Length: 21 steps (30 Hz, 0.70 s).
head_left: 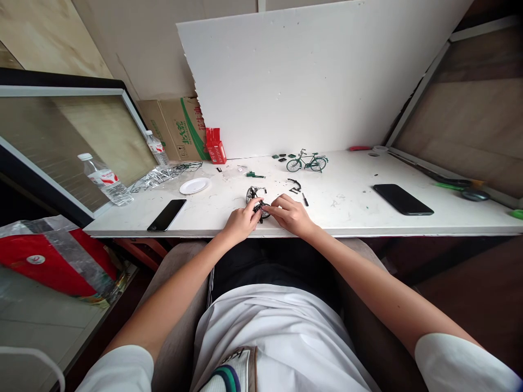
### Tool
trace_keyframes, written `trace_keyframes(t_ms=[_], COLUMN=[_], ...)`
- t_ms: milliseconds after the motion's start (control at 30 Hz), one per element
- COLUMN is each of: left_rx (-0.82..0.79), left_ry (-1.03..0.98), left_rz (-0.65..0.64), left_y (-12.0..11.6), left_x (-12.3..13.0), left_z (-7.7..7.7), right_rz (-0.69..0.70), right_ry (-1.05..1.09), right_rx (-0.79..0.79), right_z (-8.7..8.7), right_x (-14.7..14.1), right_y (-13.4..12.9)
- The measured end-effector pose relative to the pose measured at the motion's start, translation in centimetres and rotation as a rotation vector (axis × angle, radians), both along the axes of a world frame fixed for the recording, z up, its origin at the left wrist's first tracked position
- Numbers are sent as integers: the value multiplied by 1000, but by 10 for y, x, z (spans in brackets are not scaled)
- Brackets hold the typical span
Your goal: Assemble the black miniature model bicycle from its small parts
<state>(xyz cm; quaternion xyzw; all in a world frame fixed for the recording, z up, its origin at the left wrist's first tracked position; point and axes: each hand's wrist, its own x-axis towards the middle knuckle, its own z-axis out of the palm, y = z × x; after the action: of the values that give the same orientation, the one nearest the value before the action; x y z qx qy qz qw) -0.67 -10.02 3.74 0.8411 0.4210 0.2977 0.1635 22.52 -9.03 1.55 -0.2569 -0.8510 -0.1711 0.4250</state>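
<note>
Near the table's front edge, a small black model bicycle [252, 194] is between my two hands, its handlebar and one wheel pointing away from me. My left hand [242, 219] grips its frame from the left, fingers closed round it. My right hand [293, 214] pinches at the rear wheel end; whether a small part sits between those fingertips is hidden. Just beyond my right hand lie curved black parts [295, 185] and a small dark stick-like piece [305, 200]. Farther back stands a green model bicycle [307, 162].
Left are a phone [166, 215], a white plate [194, 186], plastic-wrapped part frames [167, 173], and two water bottles, one nearer [107, 182]. Green pieces [255, 175] and a red packet [216, 146] lie farther back. Another phone [402, 199] lies right. A white board [302, 76] stands behind.
</note>
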Motion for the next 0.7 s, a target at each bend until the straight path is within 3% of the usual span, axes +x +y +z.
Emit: trace_keyframes(t_ms=[200, 500, 600, 700], left_rx=[91, 5, -36, -64], left_ry=[76, -87, -153, -192], left_rz=[50, 15, -7, -7], left_y=[-2, -2, -1, -1], left_x=[3, 1, -2, -5], left_z=[-1, -4, -3, -3], right_rz=[-18, -33, -28, -105], right_ry=[44, 49, 170, 385], right_rx=[20, -39, -88, -171], right_z=[0, 4, 9, 18], right_x=[-1, -3, -3, 1], right_y=[-1, -3, -7, -4])
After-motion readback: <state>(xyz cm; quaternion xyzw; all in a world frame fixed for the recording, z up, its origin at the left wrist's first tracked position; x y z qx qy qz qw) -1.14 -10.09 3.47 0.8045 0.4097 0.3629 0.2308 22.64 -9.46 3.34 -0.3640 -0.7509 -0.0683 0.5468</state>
